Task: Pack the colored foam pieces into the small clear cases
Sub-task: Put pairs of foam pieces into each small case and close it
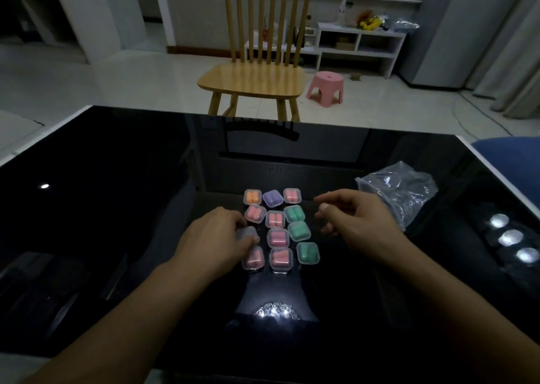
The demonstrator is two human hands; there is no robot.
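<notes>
Several small clear cases lie in three columns on the black glass table (117, 208). Each holds coloured foam pieces: an orange case (252, 197), a purple case (272, 198), pink cases such as the one at the row's middle (275, 219), and green cases such as the nearest one (308, 253). My left hand (216, 234) rests on the left column, its fingers closed around a clear case (245, 233) whose contents I cannot make out. My right hand (359, 223) hovers just right of the green cases, fingers loosely apart, holding nothing.
A crumpled clear plastic bag (400, 191) lies on the table behind my right hand. A wooden chair (254, 80) stands beyond the far edge, with a pink stool (325, 87) beside it. A blue seat (508, 150) is at the right edge.
</notes>
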